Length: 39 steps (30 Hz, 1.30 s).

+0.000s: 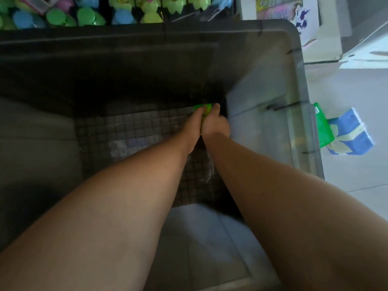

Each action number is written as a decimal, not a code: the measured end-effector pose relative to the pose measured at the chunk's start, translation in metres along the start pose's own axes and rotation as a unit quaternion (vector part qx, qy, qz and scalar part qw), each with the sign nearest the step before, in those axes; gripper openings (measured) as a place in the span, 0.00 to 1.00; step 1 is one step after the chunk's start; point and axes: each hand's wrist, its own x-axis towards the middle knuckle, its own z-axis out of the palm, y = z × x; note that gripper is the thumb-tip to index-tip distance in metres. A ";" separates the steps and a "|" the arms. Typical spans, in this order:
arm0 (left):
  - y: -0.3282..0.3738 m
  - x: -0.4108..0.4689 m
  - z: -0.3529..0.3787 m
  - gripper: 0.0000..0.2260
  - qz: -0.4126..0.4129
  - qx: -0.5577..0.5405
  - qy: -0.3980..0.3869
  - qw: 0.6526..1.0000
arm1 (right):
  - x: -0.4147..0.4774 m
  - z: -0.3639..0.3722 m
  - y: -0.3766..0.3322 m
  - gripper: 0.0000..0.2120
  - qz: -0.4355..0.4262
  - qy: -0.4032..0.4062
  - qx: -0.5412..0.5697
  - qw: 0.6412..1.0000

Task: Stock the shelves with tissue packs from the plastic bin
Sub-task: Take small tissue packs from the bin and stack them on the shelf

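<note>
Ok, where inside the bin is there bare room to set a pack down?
The gridded bin floor is bare from the left hand out to the left wall. Crowded: the far right corner, where it and the right hand grip the green pack.

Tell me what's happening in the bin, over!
Left hand and right hand gripping small bright-green tissue pack. Pack low in grey translucent plastic bin. Nothing in the way.
</note>
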 end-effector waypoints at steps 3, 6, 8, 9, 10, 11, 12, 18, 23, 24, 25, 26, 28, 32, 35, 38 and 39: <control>-0.007 0.015 -0.001 0.30 0.000 0.050 0.020 0.999 | 0.005 0.002 0.003 0.28 0.004 -0.011 0.000 1.000; 0.003 -0.004 0.001 0.25 -0.006 0.076 0.021 0.997 | 0.002 -0.003 0.002 0.25 0.001 -0.023 0.030 0.999; 0.014 -0.024 0.000 0.16 -0.003 0.072 0.004 0.997 | -0.008 -0.005 -0.004 0.25 -0.005 -0.041 0.049 0.998; 0.016 -0.030 -0.001 0.16 0.000 0.062 0.000 0.998 | -0.016 -0.007 -0.009 0.28 -0.015 -0.048 0.052 0.997; 0.020 -0.040 -0.002 0.17 0.001 0.053 0.004 0.999 | -0.025 -0.009 -0.016 0.30 -0.025 -0.056 0.057 0.997; 0.027 -0.050 -0.005 0.18 0.015 0.044 0.013 0.999 | -0.034 -0.010 -0.023 0.31 -0.039 -0.059 0.064 0.995; 0.036 -0.065 -0.007 0.20 0.030 0.034 0.026 0.999 | -0.048 -0.013 -0.032 0.30 -0.053 -0.063 0.068 0.994; 0.080 -0.150 -0.021 0.24 0.086 -0.020 0.009 0.996 | -0.126 -0.035 -0.077 0.39 -0.144 -0.036 0.109 0.983; 0.118 -0.248 -0.019 0.27 0.164 -0.031 -0.031 0.986 | -0.201 -0.077 -0.118 0.22 -0.285 -0.024 0.111 0.952; 0.127 -0.271 -0.016 0.26 0.189 -0.033 -0.044 0.981 | -0.219 -0.090 -0.128 0.16 -0.327 -0.017 0.100 0.939; 0.137 -0.295 -0.012 0.23 0.210 -0.042 -0.056 0.975 | -0.236 -0.104 -0.137 0.14 -0.364 -0.004 0.110 0.925; 0.147 -0.319 -0.007 0.22 0.232 -0.047 -0.069 0.969 | -0.257 -0.121 -0.147 0.14 -0.395 0.003 0.149 0.906; 0.170 -0.366 0.009 0.22 0.289 -0.037 -0.092 0.952 | -0.301 -0.157 -0.166 0.17 -0.458 0.004 0.230 0.859; 0.218 -0.455 0.051 0.16 0.416 0.027 -0.135 0.899 | -0.360 -0.229 -0.209 0.20 -0.505 -0.063 0.341 0.791; 0.246 -0.514 0.089 0.16 0.523 0.114 -0.118 0.836 | -0.389 -0.289 -0.233 0.27 -0.537 -0.099 0.381 0.746; 0.276 -0.556 0.130 0.21 0.599 0.169 -0.088 0.778 | -0.412 -0.349 -0.254 0.21 -0.617 -0.039 0.376 0.690; 0.285 -0.569 0.143 0.22 0.620 0.187 -0.078 0.758 | -0.418 -0.368 -0.260 0.17 -0.635 -0.011 0.377 0.674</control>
